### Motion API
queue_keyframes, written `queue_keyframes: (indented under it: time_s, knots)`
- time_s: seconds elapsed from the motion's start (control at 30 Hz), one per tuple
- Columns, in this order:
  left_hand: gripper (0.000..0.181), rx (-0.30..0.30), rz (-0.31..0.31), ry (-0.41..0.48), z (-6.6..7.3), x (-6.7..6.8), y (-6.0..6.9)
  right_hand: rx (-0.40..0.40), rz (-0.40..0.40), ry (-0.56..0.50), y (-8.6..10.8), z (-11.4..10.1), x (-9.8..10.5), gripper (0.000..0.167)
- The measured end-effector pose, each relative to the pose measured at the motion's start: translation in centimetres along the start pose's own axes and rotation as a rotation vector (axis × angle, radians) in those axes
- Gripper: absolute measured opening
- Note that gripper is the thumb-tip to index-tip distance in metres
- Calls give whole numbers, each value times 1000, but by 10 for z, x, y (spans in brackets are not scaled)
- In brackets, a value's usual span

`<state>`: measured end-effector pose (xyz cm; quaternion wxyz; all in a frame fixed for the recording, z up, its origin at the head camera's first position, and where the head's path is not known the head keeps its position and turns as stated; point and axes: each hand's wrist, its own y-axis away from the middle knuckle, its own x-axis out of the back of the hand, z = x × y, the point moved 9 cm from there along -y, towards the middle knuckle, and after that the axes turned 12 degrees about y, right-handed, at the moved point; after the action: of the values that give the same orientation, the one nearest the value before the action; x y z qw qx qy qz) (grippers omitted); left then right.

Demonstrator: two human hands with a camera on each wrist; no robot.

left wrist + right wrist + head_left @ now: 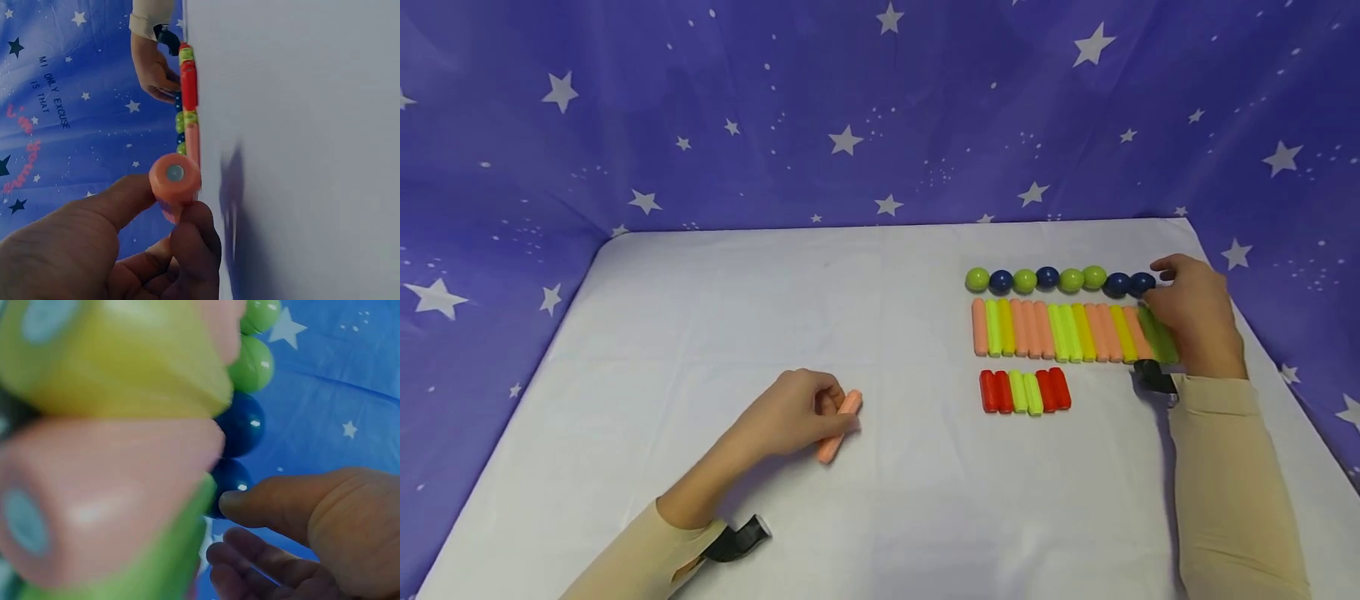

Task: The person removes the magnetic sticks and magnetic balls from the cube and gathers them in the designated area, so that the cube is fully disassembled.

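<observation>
My left hand [793, 412] pinches a peach magnetic rod [829, 452] between thumb and fingers, left of the rows. The left wrist view shows the round metal tip in that rod's end [175, 173]. At the far right, my right hand [1198, 312] is at the end of a row of green and dark blue balls. Its thumb [269, 500] overlaps the last blue ball [1142, 284]; whether it touches is unclear. The fingers bend loosely, apart from the thumb. Dark green rods [1159, 337] lie partly hidden beside this hand.
Below the balls lies a row of peach, yellow and lime rods [1033, 329]. A shorter row of red and lime rods [1025, 392] sits nearer the front. A white cloth covers the table [700, 333], and a purple starry curtain [790, 100] hangs behind it.
</observation>
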<state>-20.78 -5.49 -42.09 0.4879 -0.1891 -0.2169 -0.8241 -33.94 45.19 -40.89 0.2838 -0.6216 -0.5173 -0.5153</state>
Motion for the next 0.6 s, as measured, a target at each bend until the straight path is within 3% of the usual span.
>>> queue_keyframes:
  time_s: [0.1, 0.23, 0.4, 0.5, 0.6]
  knots:
    - [17, 12, -11, 49, 9, -5, -26, 17, 47, 1, 7, -3, 10, 61]
    - [20, 50, -29, 100, 22, -20, -74, 92, 157, 11, 19, -22, 27, 58]
    - [25, 94, 60, 89, 33, -33, -134, 189, 230, -6, 44, -61, 41, 57]
    - [28, 111, 121, 93, 35, -38, -157, 244, 247, -4, 57, -85, 42, 54]
    - [30, 126, 146, 110, 36, -42, -167, 293, 265, 4, 68, -105, 40, 51]
